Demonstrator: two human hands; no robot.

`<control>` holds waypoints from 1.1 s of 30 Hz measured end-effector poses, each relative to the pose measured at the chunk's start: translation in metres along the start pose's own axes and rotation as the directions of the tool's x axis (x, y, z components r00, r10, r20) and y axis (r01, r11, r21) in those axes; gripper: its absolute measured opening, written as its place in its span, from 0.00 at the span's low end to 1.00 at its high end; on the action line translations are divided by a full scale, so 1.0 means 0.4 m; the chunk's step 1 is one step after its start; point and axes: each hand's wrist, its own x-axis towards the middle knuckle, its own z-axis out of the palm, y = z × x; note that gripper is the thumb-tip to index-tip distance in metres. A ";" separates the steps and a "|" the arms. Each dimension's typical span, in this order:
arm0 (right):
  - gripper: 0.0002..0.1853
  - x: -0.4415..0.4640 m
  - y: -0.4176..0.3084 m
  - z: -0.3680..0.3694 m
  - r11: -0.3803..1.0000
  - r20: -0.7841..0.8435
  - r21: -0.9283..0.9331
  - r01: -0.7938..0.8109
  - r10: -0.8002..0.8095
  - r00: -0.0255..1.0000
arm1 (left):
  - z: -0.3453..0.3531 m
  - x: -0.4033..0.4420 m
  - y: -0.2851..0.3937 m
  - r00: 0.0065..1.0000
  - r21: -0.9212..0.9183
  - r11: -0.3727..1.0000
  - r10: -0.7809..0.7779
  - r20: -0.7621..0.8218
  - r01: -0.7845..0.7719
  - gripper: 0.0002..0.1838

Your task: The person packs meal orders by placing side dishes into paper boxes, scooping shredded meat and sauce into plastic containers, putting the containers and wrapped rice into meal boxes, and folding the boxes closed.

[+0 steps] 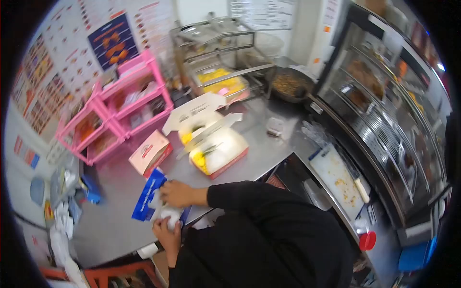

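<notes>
My left hand [167, 236] curls its fingers round a white rounded item [171, 215], too blurred to name. Just above it, my right hand [176, 194] is closed, its fingertips at the edge of a blue packet [147, 198] with white lettering. More blue shows to the right of the white item, by the counter's front edge. Behind the hands stands a closed red-and-white carton [151, 151]. An open food box [229, 150] beside it holds something yellow, a bit of green and something white. Behind that, a second box [194, 113] has its lid up.
Pink bins [126, 103] stand at the back left, near a metal rack [218, 72] with yellow food. A dark pan [289, 85] and a small clear tub [274, 127] are farther right. A knife [357, 185] lies by the white cutting board [336, 177], beside a glass display cabinet [379, 110].
</notes>
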 end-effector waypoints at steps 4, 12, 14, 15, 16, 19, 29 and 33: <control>0.10 -0.030 -0.040 -0.215 0.931 -0.223 0.366 0.002 0.086 0.971 | 0.009 0.010 -0.013 0.999 -0.049 0.997 -0.054 -0.007 0.053 0.18; 0.11 -0.259 0.452 -0.631 0.630 -0.447 -0.109 -0.769 0.660 0.604 | -0.009 0.058 0.088 0.954 -0.159 0.975 0.105 -0.282 -0.154 0.11; 0.13 -0.316 0.643 -0.610 0.634 -0.397 -0.447 -0.631 0.492 0.775 | -0.014 0.138 0.177 0.925 -0.184 0.941 0.216 -0.314 -0.282 0.10; 0.13 -0.327 0.717 -0.603 0.641 -0.366 -0.568 -0.517 0.365 0.856 | -0.012 0.185 0.223 0.907 -0.196 0.917 0.275 -0.318 -0.347 0.10; 0.14 -0.317 0.758 -0.610 0.623 -0.319 -0.676 -0.392 0.232 0.919 | -0.003 0.238 0.269 0.885 -0.205 0.889 0.334 -0.323 -0.410 0.10; 0.13 -0.248 0.858 -0.612 0.562 0.036 -0.750 -0.349 0.562 0.826 | 0.060 0.399 0.424 0.799 -0.233 0.775 0.510 -0.319 -0.587 0.11; 0.08 -0.176 0.848 -0.580 0.605 0.268 -0.773 -0.188 0.582 0.768 | 0.330 0.801 0.602 0.899 0.129 0.910 0.352 0.259 -0.394 0.35; 0.09 -0.199 0.905 -0.568 0.562 0.115 -0.790 -0.243 0.526 0.842 | 0.303 0.835 0.667 0.607 0.110 0.976 0.028 0.794 -0.190 0.44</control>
